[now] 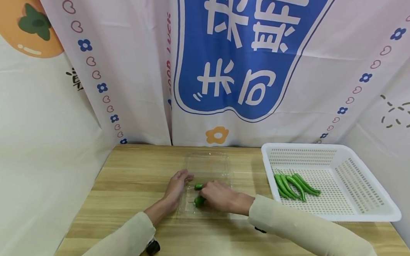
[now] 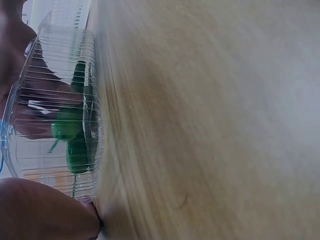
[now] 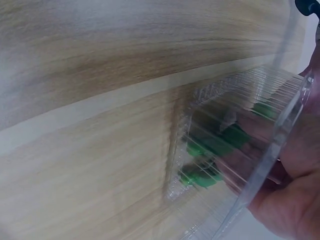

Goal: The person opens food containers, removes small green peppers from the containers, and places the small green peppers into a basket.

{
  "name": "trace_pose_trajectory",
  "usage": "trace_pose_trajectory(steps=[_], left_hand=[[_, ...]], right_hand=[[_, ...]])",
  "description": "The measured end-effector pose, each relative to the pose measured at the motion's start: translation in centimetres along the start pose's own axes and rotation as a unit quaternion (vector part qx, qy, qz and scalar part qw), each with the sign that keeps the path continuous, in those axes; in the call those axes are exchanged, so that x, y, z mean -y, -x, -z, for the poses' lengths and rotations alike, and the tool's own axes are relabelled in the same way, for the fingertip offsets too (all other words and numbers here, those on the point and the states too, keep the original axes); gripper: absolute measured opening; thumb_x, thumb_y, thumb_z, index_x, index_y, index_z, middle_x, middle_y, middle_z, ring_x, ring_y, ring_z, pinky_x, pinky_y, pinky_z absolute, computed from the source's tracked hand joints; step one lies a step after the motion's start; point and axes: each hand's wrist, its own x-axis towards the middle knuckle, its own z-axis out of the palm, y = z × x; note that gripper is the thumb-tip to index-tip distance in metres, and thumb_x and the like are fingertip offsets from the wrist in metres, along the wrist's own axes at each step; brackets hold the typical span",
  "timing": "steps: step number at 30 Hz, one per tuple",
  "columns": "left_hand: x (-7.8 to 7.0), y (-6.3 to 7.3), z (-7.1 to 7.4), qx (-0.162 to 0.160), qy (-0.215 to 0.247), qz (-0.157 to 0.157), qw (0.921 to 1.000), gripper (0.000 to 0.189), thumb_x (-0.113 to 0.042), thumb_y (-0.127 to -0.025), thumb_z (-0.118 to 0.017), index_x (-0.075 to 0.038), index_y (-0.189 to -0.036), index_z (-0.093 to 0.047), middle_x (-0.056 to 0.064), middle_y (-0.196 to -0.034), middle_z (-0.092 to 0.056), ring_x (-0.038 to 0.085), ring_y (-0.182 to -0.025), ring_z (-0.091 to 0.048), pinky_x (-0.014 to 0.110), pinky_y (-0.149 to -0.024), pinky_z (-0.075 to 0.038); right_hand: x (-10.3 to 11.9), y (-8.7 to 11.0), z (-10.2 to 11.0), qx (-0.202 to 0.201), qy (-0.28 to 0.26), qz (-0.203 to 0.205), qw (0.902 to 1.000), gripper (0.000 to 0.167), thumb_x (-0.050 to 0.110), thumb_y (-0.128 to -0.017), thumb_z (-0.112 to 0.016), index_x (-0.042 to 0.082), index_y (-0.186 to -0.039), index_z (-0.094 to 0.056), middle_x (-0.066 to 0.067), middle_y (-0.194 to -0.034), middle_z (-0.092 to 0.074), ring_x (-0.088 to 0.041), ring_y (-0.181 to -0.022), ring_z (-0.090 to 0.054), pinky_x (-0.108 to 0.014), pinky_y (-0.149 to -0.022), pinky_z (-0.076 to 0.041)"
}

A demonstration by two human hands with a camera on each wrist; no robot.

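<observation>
A clear plastic clamshell box (image 1: 192, 212) lies on the table in front of me, its lid (image 1: 207, 164) folded back toward the wall. Inside, near its left end, are green chili peppers (image 1: 198, 186). My right hand (image 1: 220, 197) reaches into the box from the right, with curled fingers around a green chili pepper (image 2: 67, 123), its stem pointing left. Part of that pepper is hidden by the hand. At the box's left side rests my left hand (image 1: 175, 188), fingers extended and the thumb (image 2: 45, 210) right at the box wall.
A white plastic basket (image 1: 366, 216) stands on the right of the wooden table (image 1: 130, 170), with several green chili peppers (image 1: 291, 185) at its left side. Printed cloth (image 1: 136, 69) hangs behind the table and along both sides.
</observation>
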Motion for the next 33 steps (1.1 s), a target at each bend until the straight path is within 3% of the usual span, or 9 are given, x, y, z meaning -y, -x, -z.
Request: trace_pose_trajectory(steps=[6,14,23,33], left_hand=[[-0.1,0.1,0.2,0.014,-0.003,-0.006,0.9999,0.056,-0.027,-0.116,-0.035,0.006,-0.161,-0.028,0.028,-0.154,-0.050,0.042,-0.149,-0.042,0.057,-0.129,-0.025],[-0.1,0.4,0.2,0.019,0.002,-0.006,0.9998,0.057,-0.029,-0.116,-0.036,0.005,-0.161,-0.028,0.027,-0.155,-0.049,0.043,-0.150,-0.040,0.059,-0.130,-0.022],[-0.1,0.3,0.2,0.018,0.000,-0.005,0.9998,0.058,-0.029,-0.116,-0.035,0.005,-0.162,-0.026,0.027,-0.155,-0.049,0.043,-0.150,-0.041,0.059,-0.130,-0.022],[0.0,0.3,0.3,0.020,-0.004,-0.004,0.9998,0.058,-0.028,-0.116,-0.035,0.005,-0.162,-0.026,0.027,-0.155,-0.050,0.044,-0.150,-0.040,0.060,-0.130,-0.021]], right_hand=[[0.2,0.0,0.7,0.003,-0.005,-0.003,1.0000,0.008,0.017,-0.095,-0.081,0.012,-0.092,-0.076,-0.001,-0.097,-0.075,-0.007,-0.072,-0.067,-0.022,-0.060,-0.058],[0.4,0.2,2.1,-0.005,-0.011,-0.002,0.9999,0.011,0.020,-0.100,-0.076,0.011,-0.093,-0.077,-0.002,-0.092,-0.073,-0.009,-0.075,-0.070,-0.018,-0.058,-0.056],[0.5,0.8,3.6,-0.021,0.003,-0.004,0.9998,0.010,0.017,-0.095,-0.082,0.010,-0.091,-0.076,-0.001,-0.086,-0.070,-0.011,-0.071,-0.068,-0.021,-0.056,-0.055],[0.4,1.9,5.1,-0.046,0.023,0.001,0.9987,0.010,0.017,-0.093,-0.084,0.009,-0.096,-0.078,-0.002,-0.089,-0.073,-0.013,-0.077,-0.071,-0.026,-0.065,-0.061]])
